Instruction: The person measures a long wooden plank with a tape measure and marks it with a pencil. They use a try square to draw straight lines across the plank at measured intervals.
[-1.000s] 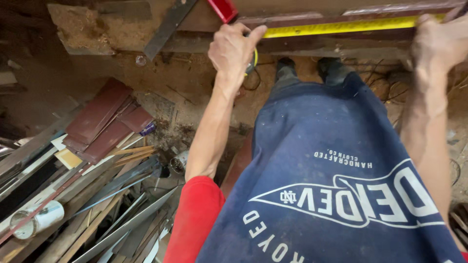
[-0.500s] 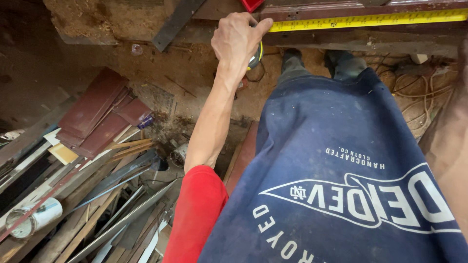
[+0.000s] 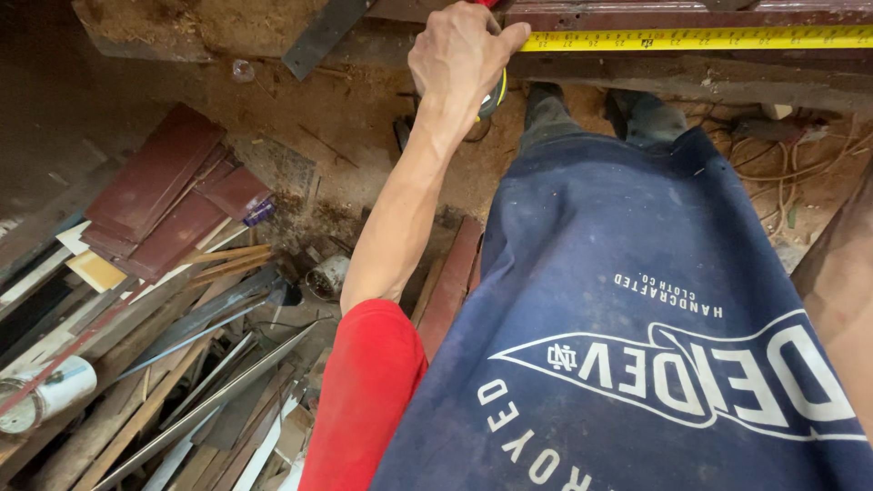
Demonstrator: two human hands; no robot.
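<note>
One hand visible on work: left hand (image 3: pixel 459 59) wrapped tight around tape measure case (image 3: pixel 492 95), thumb pressing down near blade exit. Yellow tape blade (image 3: pixel 700 38) drawn out rightward along dark red board (image 3: pixel 673 18) at frame top. Blade thin, springy, likely to kink or snap back; edges sharp, so better held at case. Right hand out of frame; only forearm at right edge. Wood offcuts (image 3: pixel 164 364) piled lower left.

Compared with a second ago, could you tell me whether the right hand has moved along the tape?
Cannot tell: the right hand is out of view now, only its forearm at the right edge. Earlier it rested on the yellow tape along the dark red beam.
</note>
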